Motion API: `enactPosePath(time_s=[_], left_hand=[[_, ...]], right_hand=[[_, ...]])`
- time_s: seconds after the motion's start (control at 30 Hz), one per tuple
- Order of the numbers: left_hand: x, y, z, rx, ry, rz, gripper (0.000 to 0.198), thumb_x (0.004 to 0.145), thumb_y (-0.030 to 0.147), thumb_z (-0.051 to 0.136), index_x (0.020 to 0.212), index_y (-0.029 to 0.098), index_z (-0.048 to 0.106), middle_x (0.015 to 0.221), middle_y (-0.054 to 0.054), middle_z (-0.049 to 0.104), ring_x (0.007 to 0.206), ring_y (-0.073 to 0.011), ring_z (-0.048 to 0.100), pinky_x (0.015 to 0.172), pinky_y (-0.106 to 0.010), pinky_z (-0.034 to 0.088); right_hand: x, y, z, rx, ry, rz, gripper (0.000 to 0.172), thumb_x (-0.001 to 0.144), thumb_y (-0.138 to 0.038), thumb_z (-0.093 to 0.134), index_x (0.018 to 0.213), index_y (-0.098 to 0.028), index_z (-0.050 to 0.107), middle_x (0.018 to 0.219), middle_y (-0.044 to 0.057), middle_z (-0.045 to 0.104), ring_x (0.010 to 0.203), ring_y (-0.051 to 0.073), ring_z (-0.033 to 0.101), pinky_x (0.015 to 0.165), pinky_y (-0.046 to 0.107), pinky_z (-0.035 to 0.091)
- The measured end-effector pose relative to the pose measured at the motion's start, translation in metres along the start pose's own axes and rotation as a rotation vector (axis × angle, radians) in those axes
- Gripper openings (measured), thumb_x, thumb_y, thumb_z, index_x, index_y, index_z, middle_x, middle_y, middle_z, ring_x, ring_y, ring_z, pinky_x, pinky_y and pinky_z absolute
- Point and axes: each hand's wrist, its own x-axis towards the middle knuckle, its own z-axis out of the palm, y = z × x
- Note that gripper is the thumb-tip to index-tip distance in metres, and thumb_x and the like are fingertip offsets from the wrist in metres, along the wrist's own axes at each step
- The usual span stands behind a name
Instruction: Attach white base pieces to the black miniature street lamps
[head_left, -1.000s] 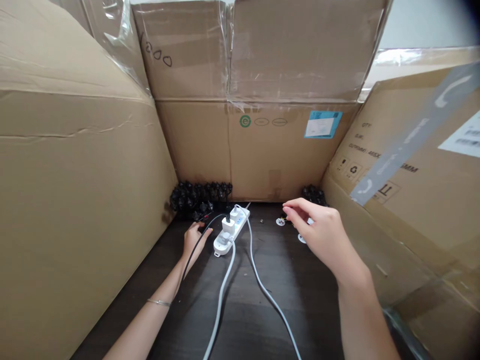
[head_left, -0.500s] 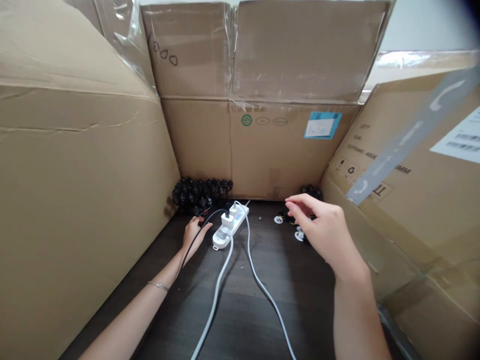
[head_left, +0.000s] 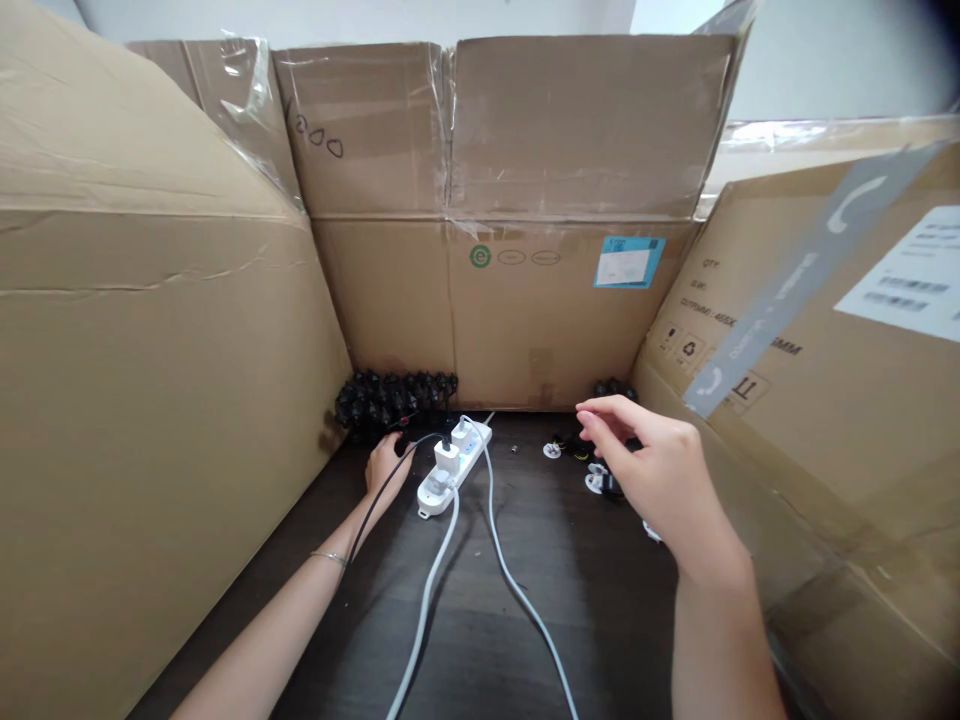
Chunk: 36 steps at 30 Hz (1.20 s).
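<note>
My left hand (head_left: 385, 466) is low over the dark floor, just in front of a heap of black knobbly pieces (head_left: 382, 400). Its thumb stands apart from the fingers, and I see nothing held between them. A thin black cable (head_left: 376, 502) crosses in front of this hand to a white plug (head_left: 447, 457) in the white power strip (head_left: 480, 440). My right hand (head_left: 649, 455) is raised at the right, thumb and forefinger pinched together; anything between the tips is too small to make out. Below it lie small white discs (head_left: 552, 451) with dark and yellow wires.
Cardboard boxes wall in the floor: a left box (head_left: 165, 400), a back box (head_left: 540, 320) and a taped right box (head_left: 780, 460). Two pale cables, a thicker one (head_left: 433, 590) and a thinner one (head_left: 517, 590), run from the strip towards me. A tiny piece (head_left: 514, 449) lies near the strip.
The view has tilted up slightly and shifted. My left hand's thumb has drawn nearer its fingers. My right hand keeps its pinch, and another white disc now shows beneath it.
</note>
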Motion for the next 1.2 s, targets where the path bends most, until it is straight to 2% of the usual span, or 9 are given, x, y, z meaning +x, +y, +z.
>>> enactPosePath(time_s=[0.33, 0.6, 0.73, 0.8, 0.83, 0.93, 1.07, 1.13, 1.2], left_hand=[[0.002, -0.002, 0.004, 0.028, 0.071, 0.015, 0.031, 0.08, 0.039, 0.056, 0.101, 0.018, 0.065, 0.106, -0.011, 0.065, 0.095, -0.0242, 0.062, 0.075, -0.029, 0.047], [0.007, -0.005, 0.01, 0.03, 0.115, 0.039, 0.029, 0.078, 0.038, 0.057, 0.097, 0.018, 0.067, 0.105, -0.011, 0.06, 0.092, -0.0246, 0.061, 0.074, -0.029, 0.047], [0.007, -0.005, 0.01, 0.022, 0.119, 0.044, 0.032, 0.078, 0.039, 0.057, 0.1, 0.017, 0.066, 0.106, -0.012, 0.06, 0.093, -0.0253, 0.06, 0.076, -0.031, 0.047], [0.007, -0.005, 0.01, 0.007, 0.124, 0.043, 0.032, 0.078, 0.039, 0.057, 0.1, 0.017, 0.065, 0.105, -0.011, 0.06, 0.092, -0.0252, 0.06, 0.076, -0.031, 0.047], [0.007, -0.005, 0.01, -0.003, 0.128, 0.042, 0.033, 0.077, 0.04, 0.058, 0.099, 0.017, 0.065, 0.104, -0.011, 0.061, 0.092, -0.0252, 0.06, 0.076, -0.031, 0.047], [0.007, -0.005, 0.009, -0.041, 0.146, 0.042, 0.033, 0.074, 0.041, 0.06, 0.096, 0.016, 0.065, 0.101, -0.011, 0.061, 0.09, -0.0249, 0.06, 0.075, -0.031, 0.046], [0.006, -0.005, 0.007, -0.107, 0.187, 0.041, 0.033, 0.07, 0.04, 0.062, 0.093, 0.016, 0.062, 0.095, -0.01, 0.06, 0.087, -0.0237, 0.059, 0.076, -0.031, 0.045], [0.004, -0.004, 0.005, -0.14, 0.22, 0.03, 0.034, 0.068, 0.04, 0.063, 0.092, 0.015, 0.06, 0.089, -0.008, 0.06, 0.085, -0.0229, 0.059, 0.076, -0.031, 0.045], [0.0, -0.002, 0.0, -0.174, 0.249, 0.012, 0.036, 0.066, 0.042, 0.064, 0.09, 0.015, 0.057, 0.078, -0.004, 0.057, 0.079, -0.0212, 0.058, 0.073, -0.03, 0.044]], right_hand=[[-0.001, -0.002, -0.001, -0.002, -0.009, 0.013, 0.014, 0.087, -0.031, 0.053, 0.086, -0.023, 0.065, 0.067, -0.003, 0.064, 0.062, 0.012, 0.061, 0.057, 0.022, 0.044], [-0.001, 0.006, -0.005, 0.038, 0.024, 0.085, 0.02, 0.087, -0.037, 0.052, 0.087, -0.022, 0.065, 0.069, -0.001, 0.065, 0.059, 0.012, 0.06, 0.057, 0.023, 0.045], [0.007, 0.03, -0.001, 0.034, -0.028, 0.193, 0.026, 0.088, -0.041, 0.046, 0.086, -0.021, 0.063, 0.071, 0.0, 0.065, 0.058, 0.012, 0.058, 0.057, 0.022, 0.044], [0.011, 0.05, 0.002, -0.206, -0.1, 0.348, 0.027, 0.09, -0.037, 0.042, 0.089, -0.022, 0.064, 0.076, 0.002, 0.067, 0.064, 0.013, 0.061, 0.062, 0.023, 0.044], [0.013, 0.061, 0.003, -0.39, -0.189, 0.477, 0.025, 0.089, -0.034, 0.042, 0.091, -0.024, 0.065, 0.082, 0.002, 0.068, 0.071, 0.015, 0.063, 0.064, 0.024, 0.044], [0.014, 0.093, 0.006, -0.518, -0.302, 0.638, 0.02, 0.082, -0.028, 0.05, 0.086, -0.021, 0.069, 0.084, 0.009, 0.069, 0.076, 0.024, 0.065, 0.063, 0.031, 0.043], [0.01, 0.12, 0.022, -0.583, -0.383, 0.72, 0.021, 0.083, -0.024, 0.051, 0.094, -0.018, 0.068, 0.098, 0.014, 0.066, 0.091, 0.029, 0.063, 0.072, 0.037, 0.045], [0.009, 0.124, 0.037, -0.589, -0.397, 0.704, 0.025, 0.084, -0.022, 0.051, 0.106, -0.019, 0.062, 0.111, 0.011, 0.061, 0.099, 0.025, 0.06, 0.079, 0.038, 0.045], [0.008, 0.125, 0.05, -0.592, -0.397, 0.693, 0.025, 0.086, -0.024, 0.053, 0.109, -0.016, 0.058, 0.116, 0.01, 0.058, 0.097, 0.021, 0.059, 0.082, 0.038, 0.046]])
